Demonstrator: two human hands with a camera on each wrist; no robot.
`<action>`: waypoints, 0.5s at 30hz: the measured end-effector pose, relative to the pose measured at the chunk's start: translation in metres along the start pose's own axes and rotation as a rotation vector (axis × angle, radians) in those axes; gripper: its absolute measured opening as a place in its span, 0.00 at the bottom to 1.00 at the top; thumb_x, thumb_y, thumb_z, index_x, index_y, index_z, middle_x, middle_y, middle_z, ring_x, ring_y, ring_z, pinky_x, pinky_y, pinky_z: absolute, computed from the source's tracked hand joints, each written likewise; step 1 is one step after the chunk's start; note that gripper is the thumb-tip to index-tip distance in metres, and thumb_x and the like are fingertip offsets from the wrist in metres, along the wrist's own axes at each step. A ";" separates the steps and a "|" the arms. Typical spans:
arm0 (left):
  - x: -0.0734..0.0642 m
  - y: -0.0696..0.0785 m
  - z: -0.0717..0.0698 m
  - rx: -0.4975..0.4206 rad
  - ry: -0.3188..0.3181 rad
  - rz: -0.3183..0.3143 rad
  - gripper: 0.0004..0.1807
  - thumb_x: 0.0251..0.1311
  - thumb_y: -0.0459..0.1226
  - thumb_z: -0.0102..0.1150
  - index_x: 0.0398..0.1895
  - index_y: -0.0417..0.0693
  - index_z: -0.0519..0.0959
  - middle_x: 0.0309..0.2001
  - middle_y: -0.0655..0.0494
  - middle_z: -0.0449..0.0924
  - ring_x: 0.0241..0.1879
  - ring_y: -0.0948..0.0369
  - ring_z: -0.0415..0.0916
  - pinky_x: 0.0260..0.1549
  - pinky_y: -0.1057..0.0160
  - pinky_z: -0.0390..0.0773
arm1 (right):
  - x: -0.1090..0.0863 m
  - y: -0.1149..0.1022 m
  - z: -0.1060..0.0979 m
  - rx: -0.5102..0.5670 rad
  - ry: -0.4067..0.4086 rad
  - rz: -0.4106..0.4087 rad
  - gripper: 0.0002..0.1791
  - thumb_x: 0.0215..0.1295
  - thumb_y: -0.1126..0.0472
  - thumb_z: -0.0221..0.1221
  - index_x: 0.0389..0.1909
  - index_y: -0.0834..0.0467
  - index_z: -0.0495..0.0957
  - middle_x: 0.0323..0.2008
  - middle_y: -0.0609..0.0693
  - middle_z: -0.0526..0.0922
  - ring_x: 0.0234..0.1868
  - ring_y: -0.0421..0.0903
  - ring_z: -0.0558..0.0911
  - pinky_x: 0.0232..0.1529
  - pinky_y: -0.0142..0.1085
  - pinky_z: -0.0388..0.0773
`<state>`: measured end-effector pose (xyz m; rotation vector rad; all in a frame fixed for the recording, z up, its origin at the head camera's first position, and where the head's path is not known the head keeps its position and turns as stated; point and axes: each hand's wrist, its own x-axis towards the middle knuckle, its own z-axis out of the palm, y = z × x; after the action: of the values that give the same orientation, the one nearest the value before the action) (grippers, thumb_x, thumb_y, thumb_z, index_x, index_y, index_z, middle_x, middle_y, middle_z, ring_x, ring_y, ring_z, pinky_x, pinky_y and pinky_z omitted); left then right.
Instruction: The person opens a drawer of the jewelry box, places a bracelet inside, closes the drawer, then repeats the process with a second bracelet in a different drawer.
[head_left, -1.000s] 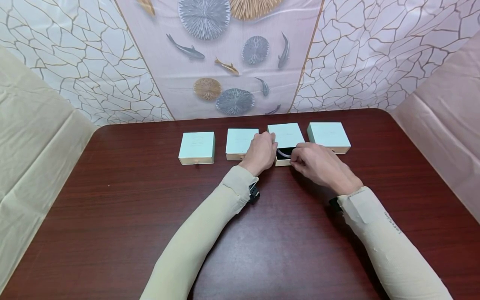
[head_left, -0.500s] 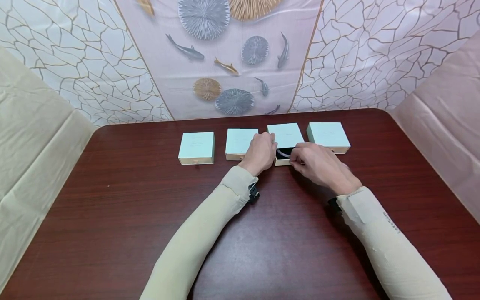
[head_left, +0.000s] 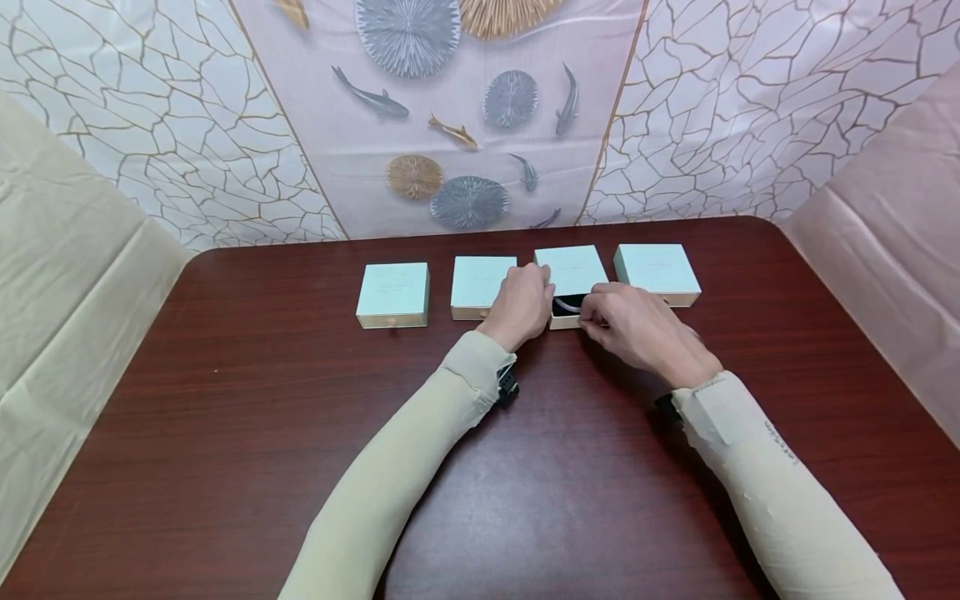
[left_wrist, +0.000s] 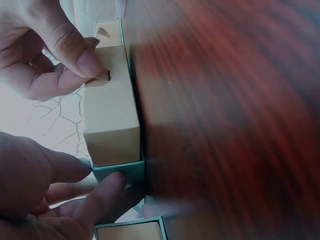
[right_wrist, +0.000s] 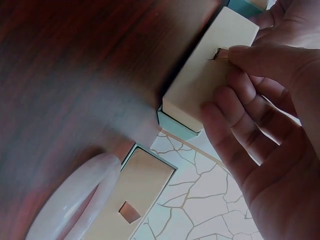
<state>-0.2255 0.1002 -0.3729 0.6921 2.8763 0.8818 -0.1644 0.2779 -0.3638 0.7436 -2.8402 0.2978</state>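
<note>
In the head view, a mint-green drawer box (head_left: 572, 268), third from the left, has its cream drawer (head_left: 564, 322) partly pulled out. Inside it, a pale curved band (head_left: 567, 306) lies on black lining. My left hand (head_left: 521, 304) holds the left side of this box; the left wrist view shows its fingers around the mint sleeve (left_wrist: 127, 172). With thumb and finger, my right hand (head_left: 645, 329) pinches the small ribbon tab (right_wrist: 223, 53) on the drawer front, covering the drawer's right part in the head view.
Mint boxes stand on either side: one at far left (head_left: 393, 292), one beside my left hand (head_left: 480, 282), one at right (head_left: 658, 271). A glossy pale ring (right_wrist: 75, 195) shows before a neighbouring box in the right wrist view. A patterned cloth (head_left: 468, 125) hangs behind the dark wooden table (head_left: 225, 400).
The drawer front sits very slightly closer to the mint sleeve than a second ago. Both hands keep their holds and have barely moved.
</note>
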 end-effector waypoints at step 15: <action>-0.002 0.001 0.000 0.014 0.025 0.012 0.17 0.79 0.36 0.46 0.26 0.46 0.71 0.23 0.49 0.71 0.27 0.53 0.78 0.25 0.67 0.69 | 0.000 0.001 0.001 -0.004 0.020 -0.005 0.06 0.61 0.71 0.62 0.32 0.58 0.85 0.32 0.50 0.84 0.31 0.46 0.82 0.35 0.43 0.80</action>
<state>-0.2234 0.1002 -0.3722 0.7048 2.9062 0.8783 -0.1652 0.2784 -0.3649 0.7433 -2.8188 0.2968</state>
